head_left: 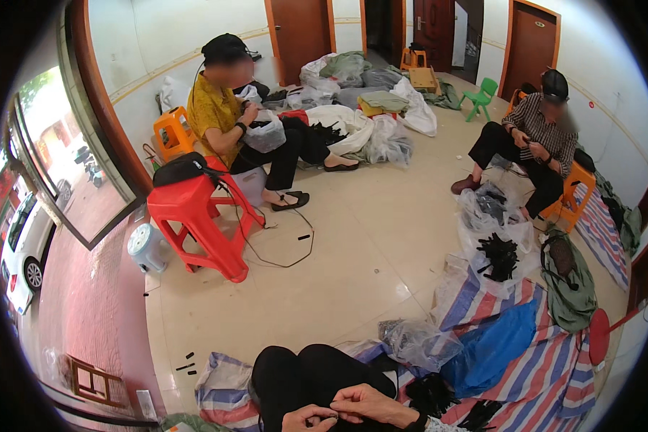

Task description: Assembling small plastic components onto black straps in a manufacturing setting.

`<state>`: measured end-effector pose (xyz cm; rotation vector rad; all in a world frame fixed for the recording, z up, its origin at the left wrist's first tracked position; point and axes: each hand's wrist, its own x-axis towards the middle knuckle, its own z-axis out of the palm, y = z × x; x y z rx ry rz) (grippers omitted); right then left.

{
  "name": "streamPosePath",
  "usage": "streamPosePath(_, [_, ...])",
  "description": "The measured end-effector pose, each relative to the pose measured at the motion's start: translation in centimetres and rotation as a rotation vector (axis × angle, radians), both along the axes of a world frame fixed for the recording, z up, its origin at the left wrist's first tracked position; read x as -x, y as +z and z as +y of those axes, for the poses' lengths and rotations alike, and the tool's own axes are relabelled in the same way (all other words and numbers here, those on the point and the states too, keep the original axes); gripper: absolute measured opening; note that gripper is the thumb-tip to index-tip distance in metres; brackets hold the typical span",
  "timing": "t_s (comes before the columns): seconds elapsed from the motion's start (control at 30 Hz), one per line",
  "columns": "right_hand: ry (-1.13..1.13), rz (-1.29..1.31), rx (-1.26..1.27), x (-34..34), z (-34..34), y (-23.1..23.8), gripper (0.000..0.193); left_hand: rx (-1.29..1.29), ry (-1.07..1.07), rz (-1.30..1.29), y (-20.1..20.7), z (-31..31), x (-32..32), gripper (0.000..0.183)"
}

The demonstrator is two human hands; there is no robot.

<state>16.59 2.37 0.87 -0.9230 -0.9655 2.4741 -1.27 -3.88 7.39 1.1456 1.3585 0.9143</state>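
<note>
Over my dark-trousered lap (316, 378), at the lower edge, both hands meet. My left hand (308, 419) is closed in a pinch, partly cut off by the picture's edge. My right hand (370, 405) comes in from the right, its thumb and fingertips pinched together against the left fingertips. Whatever lies between them is too small to make out. Just right of my right hand is a pile of black strip-like pieces (430, 392). A second black bunch (480, 413) lies beside it on a red, white and blue striped sheet (514, 374).
A blue plastic bag (493, 349) and a clear bag (419, 344) lie on the sheet. A red stool (201, 209) with a trailing cable (295, 258) stands left. Two people sit working: one in yellow (219, 108), one in stripes (547, 137), near bags of black pieces (498, 255).
</note>
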Motion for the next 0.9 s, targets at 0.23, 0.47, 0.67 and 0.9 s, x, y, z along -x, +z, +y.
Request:
streamPosePath(0.23, [-0.058,0.086,0.009,-0.1,0.3,0.0,0.020,0.162,0.156,-0.125,2.1,1.2,-0.9,0.010])
streamPosePath(0.47, [-0.324,0.016,-0.313,0.8,-1.7,2.3,0.019,0.069,0.327,-0.136,1.0,1.1,-1.2,0.013])
streamPosePath(0.67, [-0.389,-0.003,-0.546,1.4,-3.0,1.6,0.027,-0.017,0.365,-0.147,0.7,0.1,-1.8,0.017])
streamPosePath(0.9, [-0.417,-0.125,-0.579,2.7,-4.2,3.2,0.028,-0.117,0.403,-0.027,0.5,-0.7,-1.7,0.019])
